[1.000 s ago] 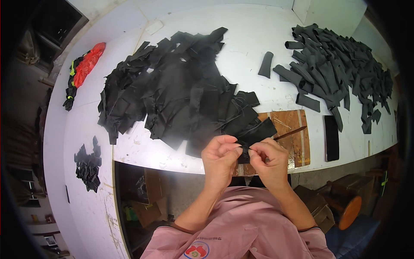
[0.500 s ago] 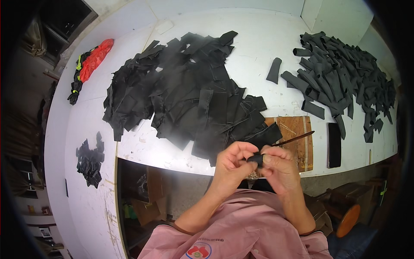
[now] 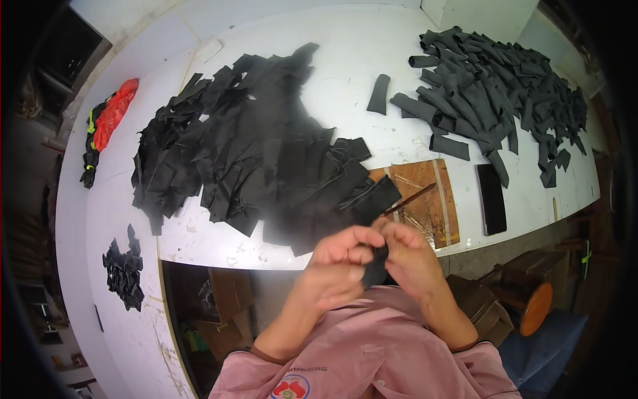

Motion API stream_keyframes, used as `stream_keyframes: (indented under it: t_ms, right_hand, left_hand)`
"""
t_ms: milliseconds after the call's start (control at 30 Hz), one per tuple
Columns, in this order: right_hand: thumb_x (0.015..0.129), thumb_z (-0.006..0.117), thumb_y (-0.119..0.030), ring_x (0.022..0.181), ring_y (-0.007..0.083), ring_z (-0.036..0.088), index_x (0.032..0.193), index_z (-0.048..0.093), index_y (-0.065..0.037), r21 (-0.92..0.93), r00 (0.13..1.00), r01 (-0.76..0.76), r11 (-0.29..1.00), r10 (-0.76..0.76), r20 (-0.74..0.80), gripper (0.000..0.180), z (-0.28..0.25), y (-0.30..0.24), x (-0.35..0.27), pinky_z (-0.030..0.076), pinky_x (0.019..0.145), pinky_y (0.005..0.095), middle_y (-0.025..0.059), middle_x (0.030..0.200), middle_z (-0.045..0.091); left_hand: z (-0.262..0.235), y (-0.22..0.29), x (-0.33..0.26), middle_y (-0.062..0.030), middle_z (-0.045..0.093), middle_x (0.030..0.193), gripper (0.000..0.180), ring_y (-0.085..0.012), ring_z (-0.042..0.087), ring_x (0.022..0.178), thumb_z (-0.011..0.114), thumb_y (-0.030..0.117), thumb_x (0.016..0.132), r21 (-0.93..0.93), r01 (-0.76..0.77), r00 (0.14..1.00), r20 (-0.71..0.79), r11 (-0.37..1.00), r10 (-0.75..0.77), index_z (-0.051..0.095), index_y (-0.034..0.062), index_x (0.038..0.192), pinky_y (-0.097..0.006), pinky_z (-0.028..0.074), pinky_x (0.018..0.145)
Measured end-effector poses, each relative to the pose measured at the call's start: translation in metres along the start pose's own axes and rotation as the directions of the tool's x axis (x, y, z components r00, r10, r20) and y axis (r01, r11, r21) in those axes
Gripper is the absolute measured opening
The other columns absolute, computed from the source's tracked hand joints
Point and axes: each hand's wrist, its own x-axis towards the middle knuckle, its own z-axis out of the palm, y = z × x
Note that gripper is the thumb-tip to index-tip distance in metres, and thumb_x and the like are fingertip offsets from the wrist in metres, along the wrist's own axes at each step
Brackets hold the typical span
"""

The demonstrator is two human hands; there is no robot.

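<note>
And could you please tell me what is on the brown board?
A thin dark stick and pale tape show. The black cloth pile and right hand hide the board's near-left part; anything there cannot be seen.

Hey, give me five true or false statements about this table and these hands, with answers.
1. The left hand and right hand both hold a black fabric piece. True.
2. The black phone lies left of the brown board. False: the black phone lies right of the brown board.
3. A red plastic bag lies left of the large black fabric pile. True.
4. The grey tube-shaped pieces are heaped on the left. False: the grey tube-shaped pieces are heaped on the right.
5. A smaller black pile lies left of the large one. True.
</note>
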Motion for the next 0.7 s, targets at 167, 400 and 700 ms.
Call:
stream_keyframes:
  t_ms: [167,400,700]
  right_hand:
    - [0.085,0.05,-0.01,0.07,0.0063,0.05,0.078,0.05,0.0,-0.231,0.948,0.315,0.921,-0.292,0.126,0.012,-0.001,-0.018,-0.012,0.042,0.064,0.0206,0.0043,0.093,0.048]
    - [0.08,0.053,-0.005,0.062,0.0097,0.048,0.077,0.05,0.0,-0.621,0.871,0.463,0.632,-0.456,0.184,0.007,0.022,-0.062,-0.024,0.038,0.056,0.0208,0.0066,0.076,0.049]
    - [0.086,0.05,-0.018,0.056,0.0018,0.038,0.074,0.052,-0.003,-0.541,0.962,0.271,0.796,-0.243,0.125,0.019,0.038,-0.122,-0.004,0.031,0.049,0.0171,-0.0048,0.062,0.044]
  left_hand:
    - [0.015,-0.021,0.002,-0.0087,0.053,0.074,0.026,-0.0049,0.037,0.045,0.058,-0.002,0.075,0.864,-0.245,0.852,-0.024,0.439,0.523,0.054,-0.0033,0.1,-0.016,0.03,0.042]
    - [0.045,-0.022,0.026,-0.0118,0.056,0.082,0.011,-0.0075,0.045,0.049,0.058,-0.002,0.076,0.841,-0.499,0.616,0.173,0.21,0.769,0.055,-0.0009,0.087,-0.017,0.036,0.043]
    - [0.067,0.022,0.057,-0.015,0.055,0.076,0.026,-0.004,0.036,0.033,0.045,0.006,0.085,-0.261,0.081,0.909,0.416,0.962,0.037,0.037,-0.0061,0.106,-0.017,0.029,0.028]
